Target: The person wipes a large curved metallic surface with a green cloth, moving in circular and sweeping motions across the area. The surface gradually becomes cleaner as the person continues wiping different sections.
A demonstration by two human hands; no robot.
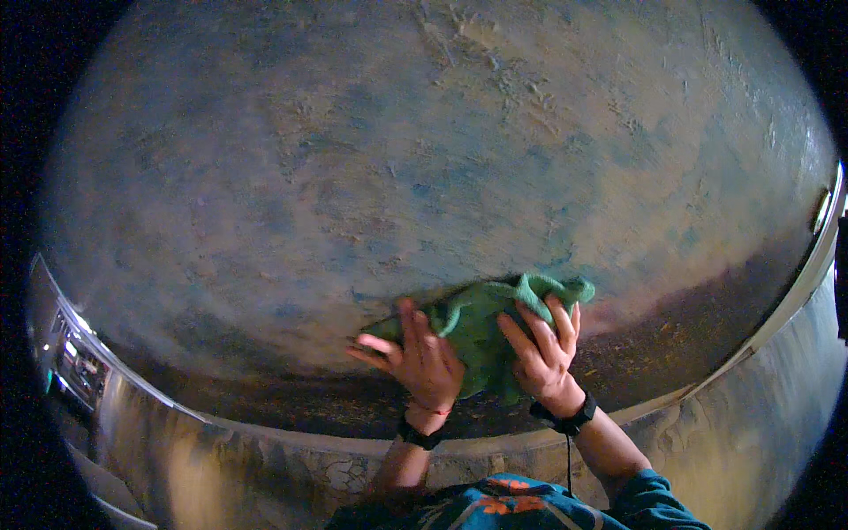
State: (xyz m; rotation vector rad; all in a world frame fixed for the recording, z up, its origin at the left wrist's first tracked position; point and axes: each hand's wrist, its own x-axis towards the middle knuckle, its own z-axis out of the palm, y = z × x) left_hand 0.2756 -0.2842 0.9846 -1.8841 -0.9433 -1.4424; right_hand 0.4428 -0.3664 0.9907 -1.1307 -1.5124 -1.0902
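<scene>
A crumpled green cloth [487, 331] lies against a large painted panel [424, 185] with thick, rough texture in grey, blue and tan. My right hand [546, 351] grips the cloth's right part, fingers bent over a bunched fold. On the cloth's left part rests my left hand [424, 364], flat with its fingers apart and slightly blurred. The cloth sits over the panel's lower area, where the paint turns dark brown. What lies beneath the cloth is hidden.
A pale edge strip [490, 442] runs along the panel's bottom and curves up at the right. Below it is a mottled brown-gold surface [265, 474]. Bright fixtures [76, 354] show at far left. Dark bands [427, 434] circle both wrists; a cord [569, 464] hangs from the right one.
</scene>
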